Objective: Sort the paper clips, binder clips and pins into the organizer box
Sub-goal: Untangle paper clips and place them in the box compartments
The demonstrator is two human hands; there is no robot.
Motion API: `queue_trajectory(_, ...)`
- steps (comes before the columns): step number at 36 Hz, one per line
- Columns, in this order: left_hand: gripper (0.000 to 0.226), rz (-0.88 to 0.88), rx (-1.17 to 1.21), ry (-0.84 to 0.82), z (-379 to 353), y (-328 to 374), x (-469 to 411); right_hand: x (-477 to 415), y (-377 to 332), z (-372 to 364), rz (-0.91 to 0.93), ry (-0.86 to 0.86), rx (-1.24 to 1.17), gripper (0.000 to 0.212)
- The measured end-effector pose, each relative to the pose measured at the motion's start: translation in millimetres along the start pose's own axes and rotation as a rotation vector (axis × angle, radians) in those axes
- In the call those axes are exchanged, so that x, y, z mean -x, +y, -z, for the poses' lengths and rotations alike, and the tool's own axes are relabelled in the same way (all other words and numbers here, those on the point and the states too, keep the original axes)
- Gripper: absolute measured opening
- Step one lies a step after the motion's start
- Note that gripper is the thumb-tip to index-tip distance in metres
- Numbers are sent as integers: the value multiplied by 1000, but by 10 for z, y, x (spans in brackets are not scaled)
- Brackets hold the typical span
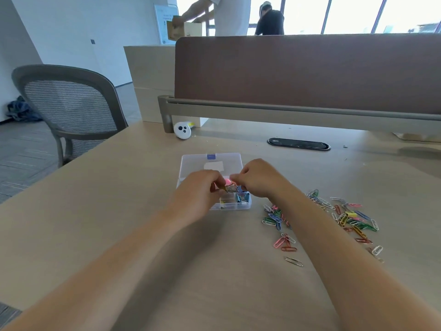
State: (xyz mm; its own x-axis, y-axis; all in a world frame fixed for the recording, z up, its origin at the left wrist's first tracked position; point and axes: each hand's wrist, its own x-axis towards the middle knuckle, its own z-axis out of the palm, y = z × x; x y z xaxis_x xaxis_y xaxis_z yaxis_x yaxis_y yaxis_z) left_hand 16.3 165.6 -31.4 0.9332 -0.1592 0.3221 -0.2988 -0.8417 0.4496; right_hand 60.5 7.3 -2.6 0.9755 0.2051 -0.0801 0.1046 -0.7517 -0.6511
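Observation:
A clear plastic organizer box (pixel 238 206) lies open on the desk, its lid (pixel 191 163) tipped back. Both hands hover over its compartments. My left hand (pixel 200 189) has its fingers curled and pinches a small cluster of binder clips (pixel 231 188) above the box. My right hand (pixel 256 177) is curled too, its fingertips meeting the same cluster near a pink clip (pixel 228 180). More binder clips (pixel 242 198) sit in the front right compartment. Several coloured paper clips (pixel 343 216) lie scattered on the desk to the right of the box.
A white round device (pixel 182 130) stands at the back left by the brown divider screen (pixel 307 72). A black cable grommet (pixel 298 144) is set into the desk behind the box. A grey chair (pixel 69 108) stands at the left. Two people stand beyond the screen.

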Motion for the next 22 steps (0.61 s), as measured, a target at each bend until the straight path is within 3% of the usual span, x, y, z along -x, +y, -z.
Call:
queue_trajectory(4, 10, -30, -54, -24, 17, -55, -1, -62, 23, 30, -57, 81, -35, 43)
queue_trajectory(9, 12, -71, -69, -66, 16, -51, -15, -60, -18, 29, -92, 2, -5, 34)
queue_trajectory(22, 15, -162, -97, -115, -25, -58, -39, -33, 48, 69, 108, 120, -10, 19)
